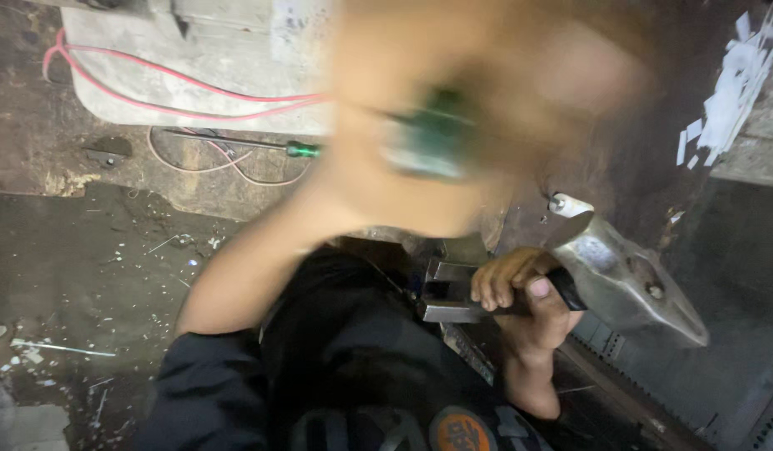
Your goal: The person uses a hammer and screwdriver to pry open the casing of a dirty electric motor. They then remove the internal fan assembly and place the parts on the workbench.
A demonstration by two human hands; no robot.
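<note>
The floor (94, 267) is dark, stained concrete strewn with pale chips, and at its top edge lies a pale slab (203, 75) looped by a red cable (177, 79), with a green-handled screwdriver (236, 144) just beside it. The right hand (524, 292) is clenched on the black grip of a metal tool (629, 280), seemingly mid-work against a steel bracket (449, 292). The left hand (453, 108), close and blurred, wraps something green (432, 138); steadying it likely comes next.
</note>
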